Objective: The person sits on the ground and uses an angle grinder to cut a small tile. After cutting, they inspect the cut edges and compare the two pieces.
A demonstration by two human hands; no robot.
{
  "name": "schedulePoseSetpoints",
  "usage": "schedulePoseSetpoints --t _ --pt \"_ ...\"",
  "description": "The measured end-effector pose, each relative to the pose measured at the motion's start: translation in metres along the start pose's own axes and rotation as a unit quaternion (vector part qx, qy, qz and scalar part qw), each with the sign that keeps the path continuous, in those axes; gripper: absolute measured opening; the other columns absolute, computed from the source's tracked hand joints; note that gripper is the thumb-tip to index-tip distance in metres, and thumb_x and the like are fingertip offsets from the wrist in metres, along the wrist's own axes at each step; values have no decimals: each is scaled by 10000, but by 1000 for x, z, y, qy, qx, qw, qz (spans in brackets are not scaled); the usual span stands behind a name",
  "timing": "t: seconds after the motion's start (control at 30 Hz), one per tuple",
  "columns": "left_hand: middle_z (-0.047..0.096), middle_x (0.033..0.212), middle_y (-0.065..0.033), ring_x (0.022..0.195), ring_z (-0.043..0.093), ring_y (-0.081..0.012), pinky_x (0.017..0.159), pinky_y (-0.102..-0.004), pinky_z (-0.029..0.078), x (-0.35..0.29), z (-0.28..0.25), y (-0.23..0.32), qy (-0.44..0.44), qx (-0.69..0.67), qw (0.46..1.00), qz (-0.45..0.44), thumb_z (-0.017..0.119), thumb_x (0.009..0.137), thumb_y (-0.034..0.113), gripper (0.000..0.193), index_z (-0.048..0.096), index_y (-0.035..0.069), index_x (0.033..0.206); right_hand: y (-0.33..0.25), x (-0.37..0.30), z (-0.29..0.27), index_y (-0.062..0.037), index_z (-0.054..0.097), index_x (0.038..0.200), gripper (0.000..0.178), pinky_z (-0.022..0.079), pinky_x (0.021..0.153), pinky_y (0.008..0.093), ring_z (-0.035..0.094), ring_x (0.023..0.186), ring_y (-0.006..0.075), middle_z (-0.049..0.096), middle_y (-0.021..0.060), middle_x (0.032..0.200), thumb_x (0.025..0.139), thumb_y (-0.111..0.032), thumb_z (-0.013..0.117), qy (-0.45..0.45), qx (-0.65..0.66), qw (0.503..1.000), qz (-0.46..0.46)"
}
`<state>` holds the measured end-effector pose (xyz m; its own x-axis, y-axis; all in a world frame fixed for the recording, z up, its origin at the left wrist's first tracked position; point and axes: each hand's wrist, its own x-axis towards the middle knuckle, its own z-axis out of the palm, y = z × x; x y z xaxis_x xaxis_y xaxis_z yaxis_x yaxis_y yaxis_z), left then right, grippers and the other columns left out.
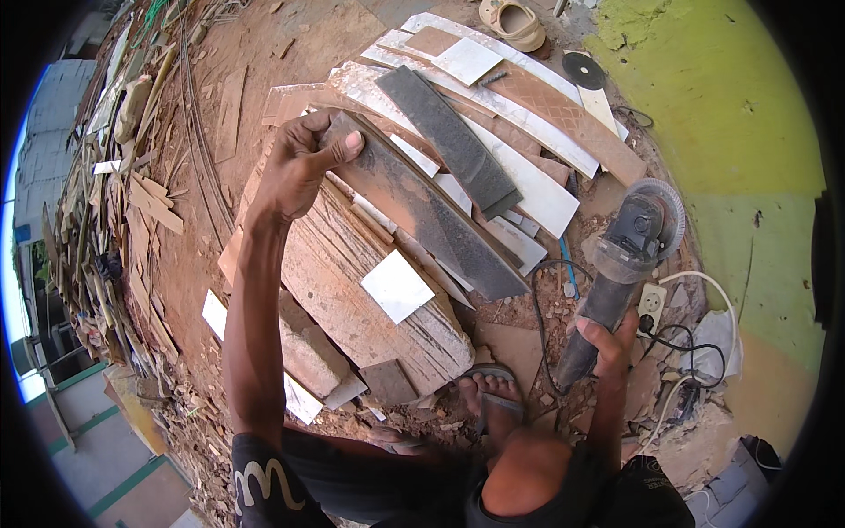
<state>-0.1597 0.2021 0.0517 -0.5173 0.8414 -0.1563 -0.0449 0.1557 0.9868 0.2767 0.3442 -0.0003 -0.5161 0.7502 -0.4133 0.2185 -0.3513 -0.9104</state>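
My left hand (304, 163) pinches the upper end of a long dark tile strip (422, 211), thumb on its face, fingers behind. The strip slants down to the right above a scored stone block (370, 273). At the right, my right hand (607, 343) is wrapped round the body of an angle grinder (616, 273). The grinder's toothed disc (671, 220) points up and away from the strip. Whether the disc spins cannot be told. Another dark tile strip (449, 141) lies on the pile just beyond. A white square tile piece (398, 288) rests on the block.
White and brown tile strips (563, 119) are piled ahead. A black cutting disc (584, 70) lies near the yellow-green wall (704, 106). A power socket (652, 304) with cables sits right of the grinder. Scrap wood (97, 229) lines the left; my sandalled foot (495, 396) is beside the block.
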Motion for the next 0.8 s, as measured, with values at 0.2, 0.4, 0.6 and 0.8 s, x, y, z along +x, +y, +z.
schedulePoseSetpoints --t 0.2,0.4,0.6,0.8 --pt "742 1018 -102 868 704 -170 845 -345 593 86 -20 -9 61 -93 994 5 745 953 151 253 706 -17 1138 2 -1 -3 27 573 1149 475 568 712 365 676 726 212 652 111 882 736 -151 722 30 -11 999 -22" --pt "702 1112 -99 983 678 -175 914 -315 536 140 -27 -50 72 -19 989 -125 711 985 229 366 637 -53 1206 6 -4 -6 39 577 1135 461 569 714 367 677 722 213 660 117 894 741 -152 724 18 -19 999 -34" --pt "712 1064 -135 951 703 -202 851 -337 568 148 -21 -78 63 105 983 -139 772 938 283 472 651 -104 1180 5 -7 -18 25 551 1227 566 535 819 343 655 865 187 654 92 999 736 -136 782 -10 -3 1000 20" --pt "758 1071 -188 915 725 -235 845 -344 562 135 -82 -108 95 371 923 -30 838 843 336 611 672 -40 1295 6 -5 -9 30 558 1234 580 535 819 342 651 879 188 651 96 1022 728 -146 780 -12 -20 999 38"
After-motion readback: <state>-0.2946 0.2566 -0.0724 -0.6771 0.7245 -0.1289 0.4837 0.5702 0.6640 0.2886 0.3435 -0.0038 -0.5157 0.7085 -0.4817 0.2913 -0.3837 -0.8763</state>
